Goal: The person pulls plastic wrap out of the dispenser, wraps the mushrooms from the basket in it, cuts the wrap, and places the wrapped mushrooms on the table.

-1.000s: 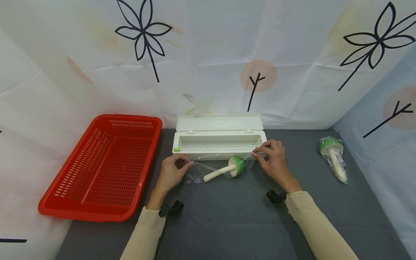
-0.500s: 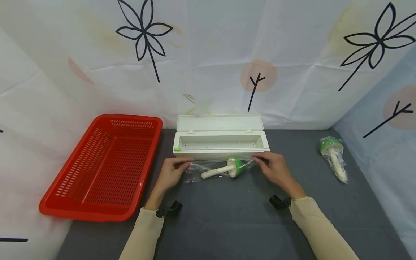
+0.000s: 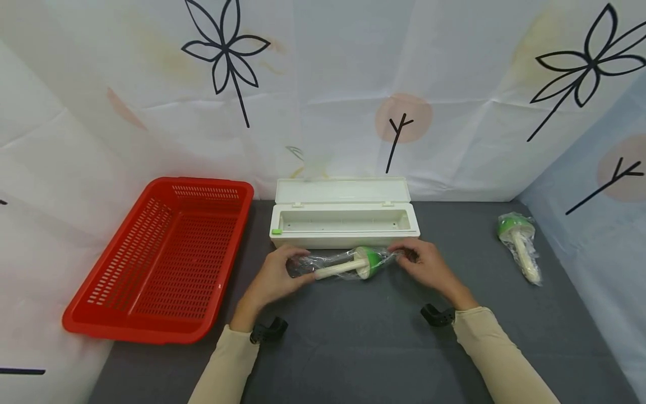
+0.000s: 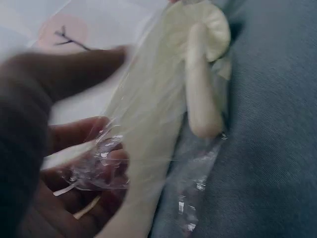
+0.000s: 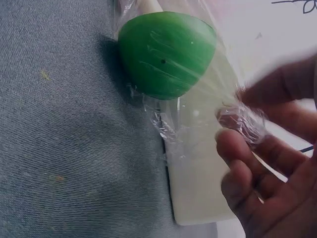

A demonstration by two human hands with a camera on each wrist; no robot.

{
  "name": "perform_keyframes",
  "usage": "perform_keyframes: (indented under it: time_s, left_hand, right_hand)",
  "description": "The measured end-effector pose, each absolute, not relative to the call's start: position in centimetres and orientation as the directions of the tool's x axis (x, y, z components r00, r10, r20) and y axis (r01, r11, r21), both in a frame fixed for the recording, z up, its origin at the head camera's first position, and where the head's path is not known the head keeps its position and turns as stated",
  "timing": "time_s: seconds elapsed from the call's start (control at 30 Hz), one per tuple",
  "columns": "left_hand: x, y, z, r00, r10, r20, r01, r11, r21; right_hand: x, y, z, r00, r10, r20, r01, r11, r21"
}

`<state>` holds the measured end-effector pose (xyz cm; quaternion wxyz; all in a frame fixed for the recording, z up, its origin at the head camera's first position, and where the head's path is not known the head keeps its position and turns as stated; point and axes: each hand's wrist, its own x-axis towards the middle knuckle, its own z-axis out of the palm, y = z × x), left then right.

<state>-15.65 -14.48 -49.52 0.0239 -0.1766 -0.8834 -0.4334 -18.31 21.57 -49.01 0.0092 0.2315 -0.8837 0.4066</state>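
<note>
A mushroom-shaped object (image 3: 362, 264) with a green cap and cream stem lies in clear plastic wrap (image 3: 323, 261) on the table. The right wrist view shows its rounded green cap (image 5: 166, 54); the stem (image 4: 200, 99) appears in the left wrist view. At the wrap's left end is my left hand (image 3: 275, 272), thumb spread apart from the fingers near the stem's end; film lies against the fingers. My right hand (image 3: 424, 264) pinches gathered film beyond the cap. Just behind stands a white wrap dispenser (image 3: 345, 241), lid up, with a green slider (image 3: 276, 231).
A red perforated basket (image 3: 204, 314) sits at the left of the dark grey table (image 3: 353, 348). Near the right edge lies another wrapped green-capped mushroom (image 3: 520, 244). A patterned white cloth (image 3: 328, 73) rises behind the dispenser.
The film has been drawn closer round the mushroom. My left hand has gone from pinching the film to thumb and fingers spread; my right hand keeps its hold on the other end.
</note>
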Motion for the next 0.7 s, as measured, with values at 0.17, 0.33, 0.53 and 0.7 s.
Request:
perform_keyframes:
  time_s: [0.17, 0.33, 0.53, 0.7]
  left_hand:
    - [-15.6, -13.6, -49.9, -0.878, 0.351, 0.326, 0.479, 0.637, 0.604]
    - [-15.7, -13.1, -50.5, -0.845, 0.350, 0.403, 0.530, 0.641, 0.555]
    - [-15.7, -12.8, -50.3, -0.867, 0.320, 0.383, 0.494, 0.656, 0.570]
    - [-15.5, -12.3, -49.6, -0.844, 0.387, 0.372, 0.525, 0.740, 0.421]
  right_hand:
    - [-18.3, 21.3, -49.3, -0.823, -0.507, 0.258, -0.551, 0.598, -0.582]
    - [-18.6, 20.5, -49.6, -0.776, -0.519, 0.359, -0.630, 0.611, -0.479]
    - [-18.9, 19.9, -49.9, -0.737, -0.515, 0.439, -0.676, 0.556, -0.483]
    - [-18.9, 19.7, -49.6, -0.777, -0.501, 0.381, -0.627, 0.559, -0.542]
